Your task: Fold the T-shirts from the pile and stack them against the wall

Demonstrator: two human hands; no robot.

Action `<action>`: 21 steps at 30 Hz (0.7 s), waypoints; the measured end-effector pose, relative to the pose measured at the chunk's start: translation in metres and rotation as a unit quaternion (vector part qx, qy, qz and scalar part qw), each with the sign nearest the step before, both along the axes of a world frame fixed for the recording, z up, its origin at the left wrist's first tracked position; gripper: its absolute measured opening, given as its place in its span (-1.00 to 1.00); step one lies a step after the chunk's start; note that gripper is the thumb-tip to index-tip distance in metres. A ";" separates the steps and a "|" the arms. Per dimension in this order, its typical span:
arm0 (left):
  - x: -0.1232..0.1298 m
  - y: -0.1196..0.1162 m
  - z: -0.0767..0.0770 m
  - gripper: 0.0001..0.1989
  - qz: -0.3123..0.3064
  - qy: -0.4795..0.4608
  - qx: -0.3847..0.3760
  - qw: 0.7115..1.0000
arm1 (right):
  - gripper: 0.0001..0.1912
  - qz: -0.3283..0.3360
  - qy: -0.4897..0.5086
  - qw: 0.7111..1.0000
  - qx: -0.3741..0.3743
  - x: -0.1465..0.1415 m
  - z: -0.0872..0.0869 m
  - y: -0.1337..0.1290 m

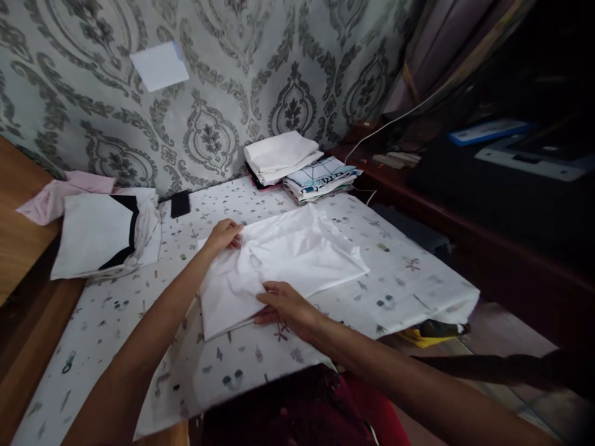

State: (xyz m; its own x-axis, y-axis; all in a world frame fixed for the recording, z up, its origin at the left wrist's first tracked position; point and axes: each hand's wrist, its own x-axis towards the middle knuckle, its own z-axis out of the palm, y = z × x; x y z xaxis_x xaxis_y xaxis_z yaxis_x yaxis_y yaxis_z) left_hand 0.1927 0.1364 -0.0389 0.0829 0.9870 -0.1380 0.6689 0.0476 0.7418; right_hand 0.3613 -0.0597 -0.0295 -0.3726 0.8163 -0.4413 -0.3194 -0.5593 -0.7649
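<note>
A white cloth garment (pixel 292 254), partly folded and creased, lies across the middle of the printed table cover (pixel 186 371). My left hand (pixel 225 235) is at its far edge, with the fingers closed on gathered fabric. At the near edge, my right hand (pixel 283 306) pinches the same cloth between thumb and fingers. Wrinkles run through the fabric between both hands. The garment's left part lies flat below my left hand, and its right part spreads loosely toward the table's right side.
Folded white cloth (pixel 281 155) and printed cloth (pixel 320 176) are stacked at the back. A black phone (pixel 180 204) lies back left, beside white-and-black garments (pixel 97 229) and a pink cloth (pixel 46 201). A dark red desk (pixel 465 241) stands at the right.
</note>
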 end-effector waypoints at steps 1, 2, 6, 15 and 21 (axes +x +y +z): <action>-0.004 0.002 0.002 -0.85 -0.011 0.004 0.010 1.000 | -0.92 -0.001 -0.001 1.000 -0.003 0.000 0.000 0.001; -0.008 0.005 0.005 -0.86 -0.021 0.010 0.025 0.999 | -0.93 -0.001 -0.002 1.000 -0.004 0.001 0.000 0.001; -0.017 0.014 0.010 -0.83 -0.074 0.040 0.093 0.992 | -0.92 0.009 -0.004 1.000 0.006 0.001 -0.004 0.002; -0.010 0.019 -0.005 -0.81 -0.139 0.097 0.128 0.977 | -0.47 -0.001 -0.149 0.980 0.131 0.002 -0.011 0.004; -0.010 0.022 -0.008 -0.89 -0.126 0.118 0.137 0.975 | -0.45 0.088 -0.300 0.925 0.217 0.024 -0.010 0.001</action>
